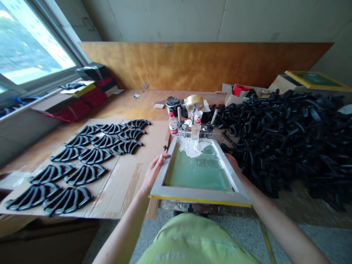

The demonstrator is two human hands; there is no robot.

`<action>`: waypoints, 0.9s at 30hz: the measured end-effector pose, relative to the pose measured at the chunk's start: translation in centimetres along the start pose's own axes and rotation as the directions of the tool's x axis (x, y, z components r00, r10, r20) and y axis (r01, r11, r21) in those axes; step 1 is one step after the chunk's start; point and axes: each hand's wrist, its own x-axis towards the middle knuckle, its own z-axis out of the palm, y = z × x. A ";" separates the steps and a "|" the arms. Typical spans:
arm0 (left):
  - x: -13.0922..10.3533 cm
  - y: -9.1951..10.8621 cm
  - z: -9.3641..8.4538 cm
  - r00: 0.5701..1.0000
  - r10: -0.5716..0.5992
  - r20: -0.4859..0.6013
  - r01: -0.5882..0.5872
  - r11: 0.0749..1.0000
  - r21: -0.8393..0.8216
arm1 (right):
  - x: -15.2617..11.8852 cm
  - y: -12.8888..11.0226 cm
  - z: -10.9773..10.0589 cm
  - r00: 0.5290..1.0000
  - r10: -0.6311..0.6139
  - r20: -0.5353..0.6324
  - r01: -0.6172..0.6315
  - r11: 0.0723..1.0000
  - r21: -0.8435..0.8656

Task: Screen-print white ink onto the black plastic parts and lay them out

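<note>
A screen frame (pixel 199 194) with a green mesh (pixel 198 176) lies in front of me, its far end at a metal clamp (pixel 207 131). White paste (pixel 193 148) covers the far part of the mesh, and a scraper (pixel 195 132) stands in it. My left hand (pixel 155 167) is closed on the frame's left side, fingertips at the outer edge. On the right side, my right hand (pixel 233 163) is at the frame's edge; its fingers are mostly hidden behind the frame.
Rows of black curved parts (pixel 96 156) lie on cardboard (pixel 123 183) at the left. A large heap of black pieces (pixel 288 139) fills the right. Behind the frame stand a red-capped bottle (pixel 173 124), a black tub (pixel 172 105) and a tape roll (pixel 194 103).
</note>
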 end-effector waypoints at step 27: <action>1.5 -11.4 -0.2 0.994 -0.111 -0.020 0.112 0.990 0.091 | 4.2 -7.2 4.2 0.842 -0.407 0.354 0.483 0.861 -0.159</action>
